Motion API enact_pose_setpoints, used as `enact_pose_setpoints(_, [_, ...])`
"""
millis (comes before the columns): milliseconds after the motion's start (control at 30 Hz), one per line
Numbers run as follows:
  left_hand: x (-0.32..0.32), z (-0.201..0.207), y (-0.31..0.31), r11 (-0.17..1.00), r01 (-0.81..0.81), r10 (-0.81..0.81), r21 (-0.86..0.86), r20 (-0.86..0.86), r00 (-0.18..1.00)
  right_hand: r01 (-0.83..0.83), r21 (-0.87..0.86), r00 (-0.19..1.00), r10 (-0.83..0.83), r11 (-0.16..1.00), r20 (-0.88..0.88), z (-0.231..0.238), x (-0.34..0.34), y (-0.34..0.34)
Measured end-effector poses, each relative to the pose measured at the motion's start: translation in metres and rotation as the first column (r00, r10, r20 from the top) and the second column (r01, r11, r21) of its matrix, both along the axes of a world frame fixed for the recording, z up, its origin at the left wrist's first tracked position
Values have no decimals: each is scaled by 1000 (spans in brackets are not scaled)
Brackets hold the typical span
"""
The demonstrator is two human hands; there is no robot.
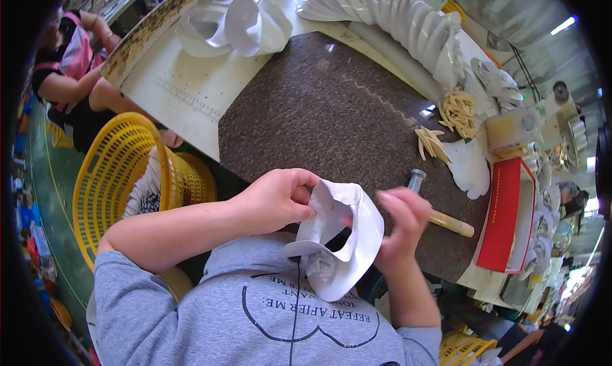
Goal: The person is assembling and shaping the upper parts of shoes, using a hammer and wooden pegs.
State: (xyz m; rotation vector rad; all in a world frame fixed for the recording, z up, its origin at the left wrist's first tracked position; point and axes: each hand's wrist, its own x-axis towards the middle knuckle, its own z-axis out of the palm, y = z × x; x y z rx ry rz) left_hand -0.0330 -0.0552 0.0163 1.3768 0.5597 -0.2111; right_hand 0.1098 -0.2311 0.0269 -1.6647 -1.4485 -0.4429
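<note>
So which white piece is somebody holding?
The white piece just in front of the grey shirt: the left hand pinches its edge. The pair at the upper left and the long row at the upper right lie farther off, untouched.

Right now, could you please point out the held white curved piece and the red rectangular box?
Held white curved piece [363,238]: head view, outer side.
Red rectangular box [500,216]: head view, long side.

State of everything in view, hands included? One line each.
Left hand: pinching a white piece
Right hand: blurred beside it, contact unclear
White piece: held, opening showing
Red box: open
Yellow basket: open-topped, white material inside
Wooden-handled tool: lying down, partly hidden
Beige strips: loose, two heaps
</note>
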Motion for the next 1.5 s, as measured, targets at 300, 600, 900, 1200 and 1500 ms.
enact_pose_setpoints(300, [3, 35, 26, 419, -671, -300, 611, 791, 533, 112, -345, 916, -231, 932, -328, 9, 42, 26])
enact_pose_setpoints(600, [18, -10, -25, -200, -261, -664, 944, 65, 745, 171, -592, 841, -429, 788, -329, -10, 27, 42])
enact_pose_setpoints(900, [49, -23, -27, -298, -119, -434, 947, -23, 901, 173, -533, 851, -397, 829, -342, -14, 25, 41])
enact_pose_setpoints(1200, [47, -8, -29, -318, 4, -363, 948, -126, 923, 111, -469, 851, -328, 876, -411, -7, 15, 34])
enact_pose_setpoints(1500, [46, -18, -21, -368, -31, -475, 929, -160, 865, -140, -696, 805, -329, 704, -494, 25, 21, 13])
